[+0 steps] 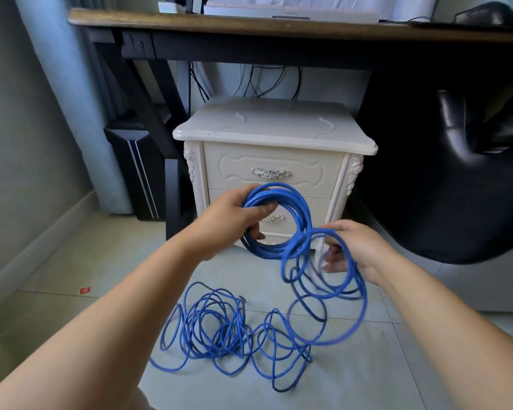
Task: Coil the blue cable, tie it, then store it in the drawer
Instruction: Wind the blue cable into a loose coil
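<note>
My left hand (234, 216) grips a round coil of several turns of the blue cable (301, 214), held upright in front of the white cabinet. My right hand (353, 250) holds a loose loop of the same cable just right of and below the coil, fingers curled round the strand. From that loop the cable drops to a tangled heap (219, 329) on the tiled floor between my forearms. The cabinet's top drawer (243, 170) with a silver handle (270, 173) is closed; the lower drawer (317, 210) is partly hidden behind the coil.
The white cabinet (274, 125) stands under a dark wooden desk (249, 25). A black leather chair (456, 173) crowds the right side. A dark computer case (137, 173) and desk legs stand at the left. A small red scrap (85, 290) lies on the floor.
</note>
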`<move>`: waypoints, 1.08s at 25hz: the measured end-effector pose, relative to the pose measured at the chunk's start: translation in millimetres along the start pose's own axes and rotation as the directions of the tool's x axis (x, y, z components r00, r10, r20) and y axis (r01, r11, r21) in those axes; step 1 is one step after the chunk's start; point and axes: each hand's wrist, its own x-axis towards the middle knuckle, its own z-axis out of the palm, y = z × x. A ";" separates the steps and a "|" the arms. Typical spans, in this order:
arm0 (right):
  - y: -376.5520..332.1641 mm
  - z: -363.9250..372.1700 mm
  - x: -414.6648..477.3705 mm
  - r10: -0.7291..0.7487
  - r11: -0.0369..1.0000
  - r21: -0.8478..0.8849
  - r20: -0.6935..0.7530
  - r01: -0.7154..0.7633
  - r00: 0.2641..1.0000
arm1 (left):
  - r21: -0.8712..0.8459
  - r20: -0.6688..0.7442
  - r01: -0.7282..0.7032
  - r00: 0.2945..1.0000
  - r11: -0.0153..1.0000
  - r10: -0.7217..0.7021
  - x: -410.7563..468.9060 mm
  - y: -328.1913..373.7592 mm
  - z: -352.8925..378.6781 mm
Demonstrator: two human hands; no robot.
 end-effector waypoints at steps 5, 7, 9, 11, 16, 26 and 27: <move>-21.5 9.6 -17.7 -0.338 0.907 -0.277 -0.032 0.317 0.941 | -0.030 0.040 -0.029 0.999 0.999 0.030 1.7 -1.8 -1.8; -27.9 13.8 -28.7 -0.505 0.844 -0.169 0.068 0.509 0.860 | -0.061 0.023 -0.036 0.999 0.998 0.038 5.2 -2.4 -2.4; -32.0 13.8 -31.1 -0.470 0.876 0.028 0.273 0.481 0.839 | -0.123 -0.011 -0.003 1.000 0.992 0.001 7.9 -4.6 -4.7; -29.3 7.6 -31.3 -0.368 0.919 0.040 0.449 0.393 0.814 | -0.200 -0.051 0.036 0.998 0.979 -0.048 9.2 -7.5 -6.7; -22.0 4.0 -21.1 -0.354 0.916 -0.098 0.258 0.389 0.899 | -0.281 -0.117 0.153 0.974 0.948 -0.192 8.5 -11.8 -13.8; -9.3 39.3 -19.3 -0.641 0.699 -0.455 -0.057 0.552 0.765 | -0.429 -0.004 0.286 0.948 0.857 -0.319 8.8 1.7 24.5; -6.8 40.9 -18.5 -0.655 0.675 -0.487 -0.049 0.555 0.754 | -0.449 0.036 0.290 0.951 0.845 -0.307 7.5 2.9 27.7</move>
